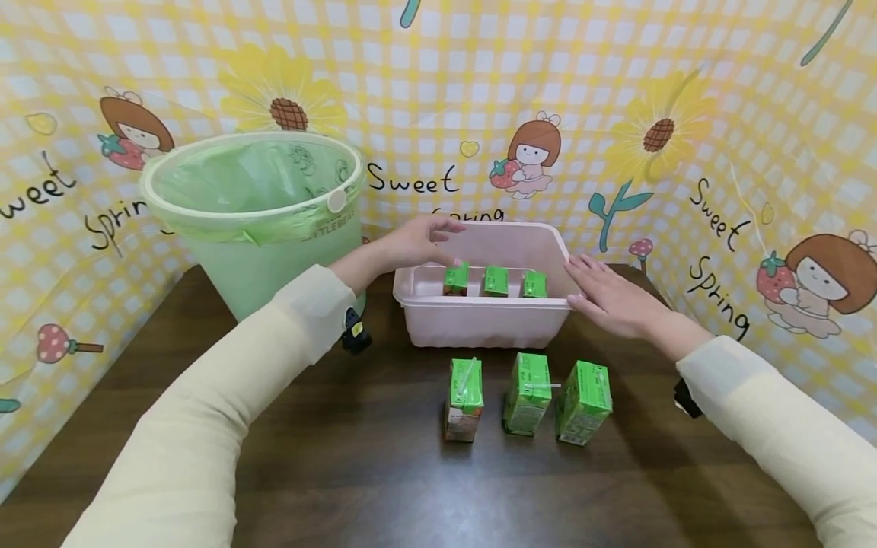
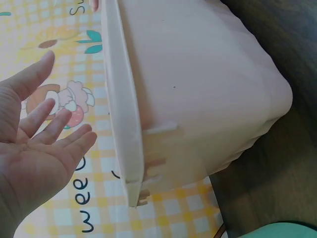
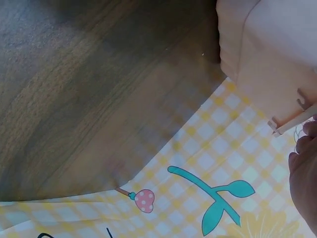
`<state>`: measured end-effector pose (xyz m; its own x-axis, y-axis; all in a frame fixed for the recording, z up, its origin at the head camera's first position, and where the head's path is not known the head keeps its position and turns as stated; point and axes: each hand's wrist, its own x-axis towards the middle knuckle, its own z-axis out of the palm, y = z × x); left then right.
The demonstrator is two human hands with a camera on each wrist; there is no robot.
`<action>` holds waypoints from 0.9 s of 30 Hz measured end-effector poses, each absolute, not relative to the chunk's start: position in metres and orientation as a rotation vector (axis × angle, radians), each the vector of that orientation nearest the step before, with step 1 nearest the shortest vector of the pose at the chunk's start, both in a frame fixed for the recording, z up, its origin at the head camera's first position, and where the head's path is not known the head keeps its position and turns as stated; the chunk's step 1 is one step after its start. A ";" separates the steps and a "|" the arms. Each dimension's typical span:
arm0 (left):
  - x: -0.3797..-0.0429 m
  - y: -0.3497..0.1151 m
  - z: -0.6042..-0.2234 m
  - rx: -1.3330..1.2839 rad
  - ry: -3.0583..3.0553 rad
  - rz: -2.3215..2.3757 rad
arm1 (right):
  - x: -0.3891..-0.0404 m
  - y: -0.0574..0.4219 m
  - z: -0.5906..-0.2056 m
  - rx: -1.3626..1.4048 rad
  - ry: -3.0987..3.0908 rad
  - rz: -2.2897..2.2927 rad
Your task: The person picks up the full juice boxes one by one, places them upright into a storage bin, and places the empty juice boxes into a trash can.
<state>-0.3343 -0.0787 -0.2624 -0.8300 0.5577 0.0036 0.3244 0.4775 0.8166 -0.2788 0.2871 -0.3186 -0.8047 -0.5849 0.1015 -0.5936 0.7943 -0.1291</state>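
A pale pink plastic bin (image 1: 479, 323) stands at the back of the table, with three green juice boxes (image 1: 495, 281) in a row inside it. My left hand (image 1: 414, 247) hovers over the bin's left rear part, fingers spread and holding nothing; the left wrist view shows that hand (image 2: 47, 144) beside the bin's rim (image 2: 126, 109). My right hand (image 1: 613, 297) lies with straight fingers along the right rim, seemingly touching it. In the right wrist view only a part of this hand (image 3: 304, 173) shows, next to the bin wall (image 3: 270, 64).
Three more green juice boxes stand upright in front of the bin: a left one (image 1: 464, 399), a middle one (image 1: 527, 393) and a right one (image 1: 584, 402). A tall green trash can (image 1: 274, 266) with a bag liner is at the left. Patterned cloth (image 1: 425, 91) hangs behind the dark wooden table (image 1: 356, 464).
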 end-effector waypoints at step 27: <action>-0.249 -0.150 -0.230 1.315 2.853 1.145 | -0.216 0.310 -0.301 0.850 -2.834 0.541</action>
